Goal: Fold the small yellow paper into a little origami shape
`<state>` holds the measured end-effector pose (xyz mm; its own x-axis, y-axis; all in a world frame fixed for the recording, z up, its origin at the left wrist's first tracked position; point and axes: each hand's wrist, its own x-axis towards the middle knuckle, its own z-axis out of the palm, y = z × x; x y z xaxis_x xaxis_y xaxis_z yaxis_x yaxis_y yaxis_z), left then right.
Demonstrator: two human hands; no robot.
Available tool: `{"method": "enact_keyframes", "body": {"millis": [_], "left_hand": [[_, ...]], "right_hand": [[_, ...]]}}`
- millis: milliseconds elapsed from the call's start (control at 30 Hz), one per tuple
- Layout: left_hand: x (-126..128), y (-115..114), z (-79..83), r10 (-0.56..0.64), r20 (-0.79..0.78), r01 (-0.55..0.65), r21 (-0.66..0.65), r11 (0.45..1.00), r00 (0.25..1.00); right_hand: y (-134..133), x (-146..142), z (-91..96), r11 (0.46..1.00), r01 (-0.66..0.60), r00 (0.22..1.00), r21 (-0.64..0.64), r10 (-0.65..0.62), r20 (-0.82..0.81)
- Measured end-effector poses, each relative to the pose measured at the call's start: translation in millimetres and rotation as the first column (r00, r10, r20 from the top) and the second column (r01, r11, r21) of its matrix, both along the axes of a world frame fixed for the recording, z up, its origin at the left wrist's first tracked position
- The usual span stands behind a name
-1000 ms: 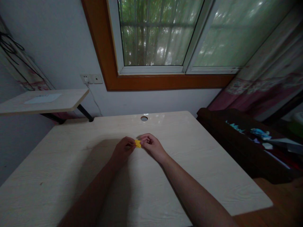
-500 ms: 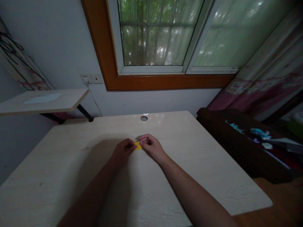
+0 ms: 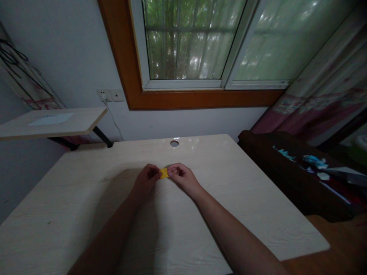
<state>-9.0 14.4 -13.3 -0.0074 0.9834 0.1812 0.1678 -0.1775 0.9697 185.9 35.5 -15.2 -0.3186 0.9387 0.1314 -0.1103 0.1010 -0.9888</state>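
A small yellow piece, seemingly folded paper (image 3: pixel 163 173), is between my two hands above the pale wooden desk (image 3: pixel 243 214). The fingertips of my left hand (image 3: pixel 146 178) pinch its left edge. At its right edge, the thumb and fingers of my right hand (image 3: pixel 183 176) are closed on it. My fingers cover both ends of the yellow piece, so its full shape is hidden.
A raised shelf (image 3: pixel 83 124) with a white sheet (image 3: pixel 51 119) stands at the left. The desk has a round cable hole (image 3: pixel 174 143) near its back edge. Right of the desk, a dark brown surface (image 3: pixel 266 172) holds assorted items. A window (image 3: pixel 189 42) is ahead.
My left hand has shifted slightly left and up, and more of the yellow piece shows between the hands. My right hand has hardly moved.
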Motion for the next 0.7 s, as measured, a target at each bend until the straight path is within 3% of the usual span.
{"method": "enact_keyframes", "body": {"millis": [333,700], "left_hand": [[2.6,1.1,4.2,0.065,0.114,-0.065,-0.005,0.998,0.991],[2.1,2.9,1.0,0.04,0.118,-0.039,-0.016,0.999,0.992]], "right_hand": [[-0.7,-0.1,-0.8,1.0,-0.007,0.998,0.016,0.006,0.07],[-1.9,-2.3,-1.1,1.0,-0.009,1.0,-0.027,0.009,0.004]]}}
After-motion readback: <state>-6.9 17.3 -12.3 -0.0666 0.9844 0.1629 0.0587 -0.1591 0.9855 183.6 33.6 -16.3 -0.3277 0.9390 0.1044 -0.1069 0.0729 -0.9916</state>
